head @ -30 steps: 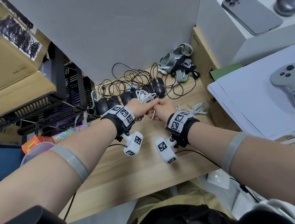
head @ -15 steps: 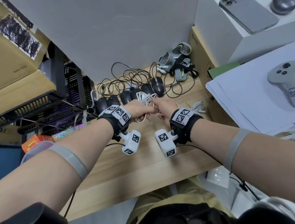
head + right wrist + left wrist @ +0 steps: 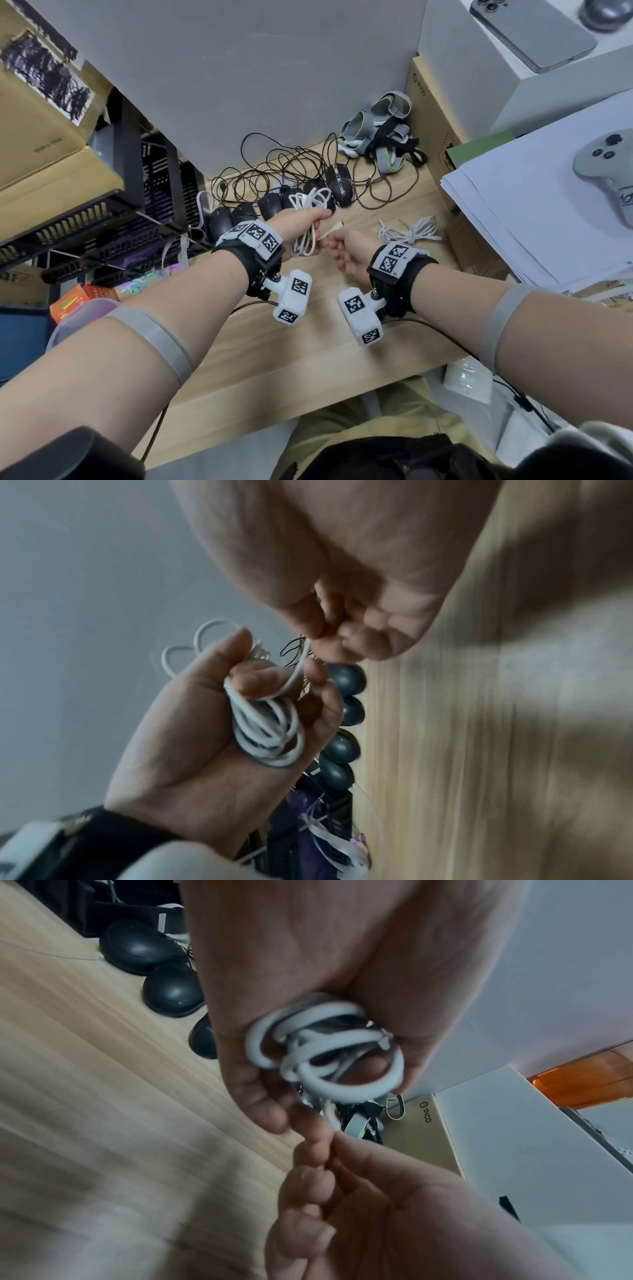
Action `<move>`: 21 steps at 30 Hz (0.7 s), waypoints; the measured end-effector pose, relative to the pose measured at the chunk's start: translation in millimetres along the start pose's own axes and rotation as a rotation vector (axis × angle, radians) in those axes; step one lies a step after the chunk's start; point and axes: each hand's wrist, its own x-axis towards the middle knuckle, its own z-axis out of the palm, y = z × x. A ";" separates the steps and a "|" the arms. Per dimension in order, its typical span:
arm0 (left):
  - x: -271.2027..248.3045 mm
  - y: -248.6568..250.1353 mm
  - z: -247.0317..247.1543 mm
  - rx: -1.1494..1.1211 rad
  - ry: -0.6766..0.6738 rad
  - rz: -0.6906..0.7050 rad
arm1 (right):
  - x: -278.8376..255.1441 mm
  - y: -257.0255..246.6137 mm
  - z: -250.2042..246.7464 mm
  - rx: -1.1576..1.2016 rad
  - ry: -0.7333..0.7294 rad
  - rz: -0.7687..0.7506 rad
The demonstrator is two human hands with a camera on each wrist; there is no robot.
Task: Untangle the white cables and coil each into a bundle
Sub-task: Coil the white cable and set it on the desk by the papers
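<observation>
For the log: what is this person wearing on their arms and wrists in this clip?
Both forearms are bare, without sleeves. Each wrist carries a black strap with a white plate printed with black square markers. A white block-shaped camera housing, also marker-printed, hangs under each wrist, trailing a thin dark cable. A grey band circles each arm further up. The hands are bare.

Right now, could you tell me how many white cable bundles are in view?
2. One white cable coil is gripped in the left hand, its loose end pinched by the right hand. The second white bundle lies on the desk beyond the right wrist.
</observation>
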 end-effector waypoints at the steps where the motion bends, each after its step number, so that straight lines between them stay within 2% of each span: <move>1: -0.2 -0.4 0.8 -0.003 0.006 -0.007 | 0.5 -2.7 0.7 -0.009 0.036 -0.023; 7: -3.9 -3.3 2.4 -0.047 -0.053 0.009 | 6.2 -8.7 -2.2 0.024 0.027 0.088; 10: -8.6 -0.8 3.2 0.046 -0.074 0.007 | 12.6 -10.1 -4.1 -0.058 0.096 -0.035; 13: -9.9 -0.7 1.1 0.158 -0.038 -0.009 | 7.3 -12.6 -3.6 -0.167 0.024 -0.172; 15: -9.9 -1.1 1.4 0.250 -0.006 -0.012 | 4.6 -12.7 -3.1 -0.201 -0.019 -0.186; 18: -13.1 0.2 3.0 0.572 0.035 0.014 | -3.9 -13.7 -2.4 -0.192 -0.109 -0.176; 21: -12.9 2.4 14.7 0.776 0.006 -0.036 | -15.0 -12.3 -1.8 -0.388 -0.104 -0.349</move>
